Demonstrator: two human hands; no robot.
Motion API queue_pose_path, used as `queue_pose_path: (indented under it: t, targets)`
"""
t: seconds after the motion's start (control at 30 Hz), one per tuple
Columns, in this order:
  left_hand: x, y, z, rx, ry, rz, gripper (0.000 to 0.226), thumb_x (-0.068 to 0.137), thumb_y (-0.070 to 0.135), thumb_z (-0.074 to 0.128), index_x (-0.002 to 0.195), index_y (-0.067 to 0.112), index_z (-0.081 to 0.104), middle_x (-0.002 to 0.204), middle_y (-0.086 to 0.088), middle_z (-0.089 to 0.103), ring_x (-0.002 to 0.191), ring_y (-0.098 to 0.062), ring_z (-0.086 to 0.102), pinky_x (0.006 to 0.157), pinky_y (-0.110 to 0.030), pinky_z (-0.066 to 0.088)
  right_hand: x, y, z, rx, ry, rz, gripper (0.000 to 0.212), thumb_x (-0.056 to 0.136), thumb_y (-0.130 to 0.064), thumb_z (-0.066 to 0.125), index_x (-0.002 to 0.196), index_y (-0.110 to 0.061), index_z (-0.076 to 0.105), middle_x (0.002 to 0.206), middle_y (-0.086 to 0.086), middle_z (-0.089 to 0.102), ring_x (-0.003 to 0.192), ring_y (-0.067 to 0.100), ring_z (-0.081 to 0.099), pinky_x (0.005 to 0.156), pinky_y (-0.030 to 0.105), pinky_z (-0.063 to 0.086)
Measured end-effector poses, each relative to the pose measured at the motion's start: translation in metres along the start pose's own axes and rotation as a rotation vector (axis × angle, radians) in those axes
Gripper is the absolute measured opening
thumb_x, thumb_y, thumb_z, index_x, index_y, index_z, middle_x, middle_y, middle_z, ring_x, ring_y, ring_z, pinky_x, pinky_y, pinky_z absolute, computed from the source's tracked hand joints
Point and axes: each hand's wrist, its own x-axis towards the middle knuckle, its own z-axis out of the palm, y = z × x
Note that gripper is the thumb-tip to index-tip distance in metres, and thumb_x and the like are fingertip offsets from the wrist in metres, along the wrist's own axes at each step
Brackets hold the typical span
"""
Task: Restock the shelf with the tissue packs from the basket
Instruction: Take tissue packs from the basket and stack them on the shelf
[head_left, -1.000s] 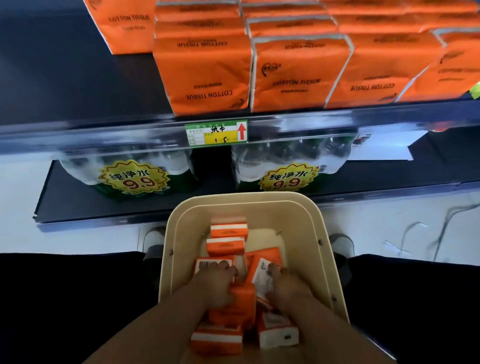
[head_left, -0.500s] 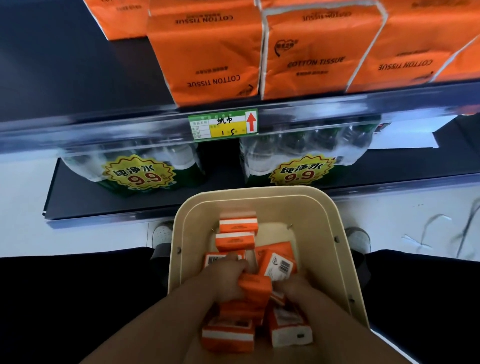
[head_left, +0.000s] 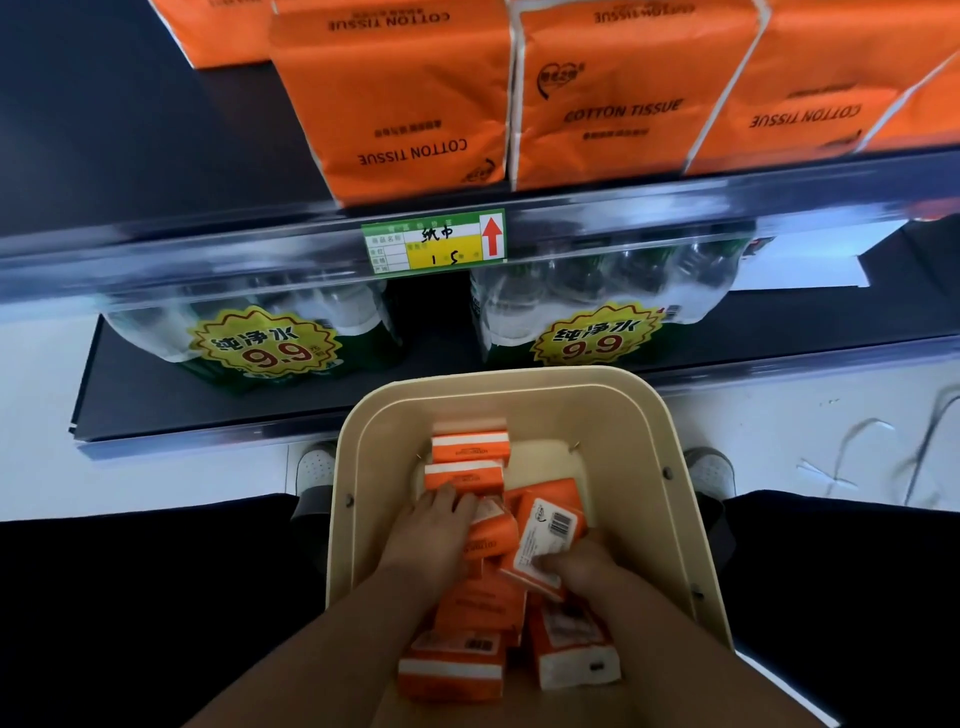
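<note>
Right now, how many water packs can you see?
2. One water pack sits left on the lower shelf, the other to its right, below the price tag. More may hide behind them.

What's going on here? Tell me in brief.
A person has both hands in the beige basket, which holds loose small orange tissue packs. The right hand grips a tilted pack with its barcode label up. The left hand lies on the neighbouring pack; whether it grips is unclear. The shelf above carries large orange packs.
</note>
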Motion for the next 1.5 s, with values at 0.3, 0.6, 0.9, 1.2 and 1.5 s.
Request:
queue_pose_path:
  t: [0.3, 0.6, 0.9, 1.2, 1.5]
  targets:
    - [0.007, -0.027, 0.001, -0.325, -0.113, -0.067, 0.068, 0.066, 0.054, 0.077, 0.117, 0.031, 0.039, 0.124, 0.007, 0.041, 0.113, -0.014, 0.047, 0.095, -0.033, 0.044, -0.036, -0.026, -0.006, 0.112, -0.118, -0.014, 0.049, 0.064, -0.006, 0.08, 0.111, -0.011, 0.066, 0.097, 0.012, 0.073, 0.086, 0.03, 0.071, 0.079, 0.049, 0.059]
    - [0.014, -0.023, -0.01, -0.575, 0.094, -0.262, 0.042, 0.09, 0.034, 0.062, 0.129, 0.019, 0.054, 0.117, -0.005, 0.067, 0.104, -0.024, 0.063, 0.085, -0.028, 0.046, -0.059, -0.032, -0.025, -0.833, 0.13, -0.506, 0.061, 0.083, -0.013, 0.062, 0.137, -0.01, 0.034, 0.14, 0.016, 0.037, 0.121, 0.032, 0.048, 0.098, 0.033, 0.041]
    - [0.013, -0.02, -0.011, -0.615, 0.04, -0.313, 0.051, 0.089, 0.029, 0.064, 0.134, 0.018, 0.045, 0.122, -0.006, 0.063, 0.108, -0.024, 0.061, 0.091, -0.032, 0.047, -0.066, -0.027, -0.009, -0.558, -0.177, -0.323, 0.05, 0.092, -0.046, 0.053, 0.132, -0.017, 0.048, 0.136, 0.01, 0.052, 0.12, 0.024, 0.052, 0.099, 0.033, 0.043]
    - [0.011, -0.019, -0.016, -0.662, 0.001, -0.268, 0.054, 0.085, 0.015, 0.068, 0.134, 0.019, 0.046, 0.121, -0.004, 0.06, 0.11, -0.023, 0.058, 0.084, -0.024, 0.04, -0.047, -0.015, -0.024, -0.356, -0.381, -0.042, 0.059, 0.061, -0.047, 0.081, 0.113, -0.027, 0.062, 0.112, 0.0, 0.069, 0.101, 0.022, 0.067, 0.097, 0.045, 0.05]
    - [0.009, -0.015, -0.031, -0.683, -0.006, -0.23, 0.056, 0.084, 0.007, 0.068, 0.134, 0.011, 0.043, 0.121, -0.005, 0.06, 0.105, -0.018, 0.057, 0.078, -0.021, 0.04, -0.079, -0.062, -0.039, -0.625, -0.251, -0.334, 0.056, 0.076, -0.005, 0.074, 0.125, -0.019, 0.051, 0.123, 0.006, 0.058, 0.101, 0.017, 0.054, 0.081, 0.024, 0.049]
